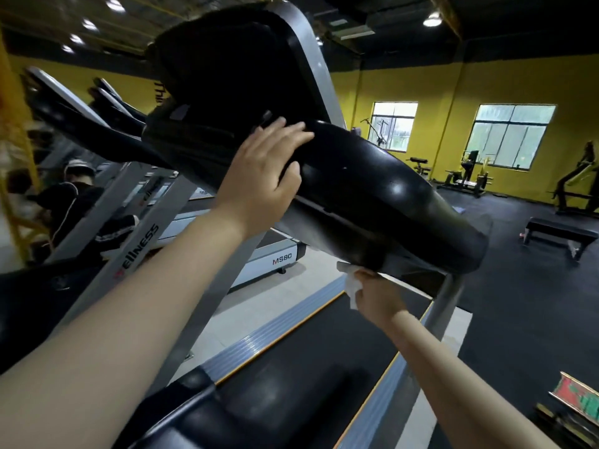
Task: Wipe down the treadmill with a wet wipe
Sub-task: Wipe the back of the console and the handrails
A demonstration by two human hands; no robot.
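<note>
The treadmill fills the view, tilted: its black console (227, 69) at the top and a thick glossy black handrail (382, 196) running down to the right. My left hand (262, 176) rests flat on the handrail just below the console, fingers spread over the top and thumb underneath. My right hand (376, 296) is under the handrail's lower end, holding a crumpled white wet wipe (351, 283) pressed against its underside. The black running belt (291, 367) lies below, between grey side rails.
Another treadmill (275, 259) marked MS80 stands to the left, with a seated person in dark clothes (74, 202) beyond it. A black bench (560, 234) and weight machines (466, 176) stand at the right by yellow walls with windows. The floor is dark rubber.
</note>
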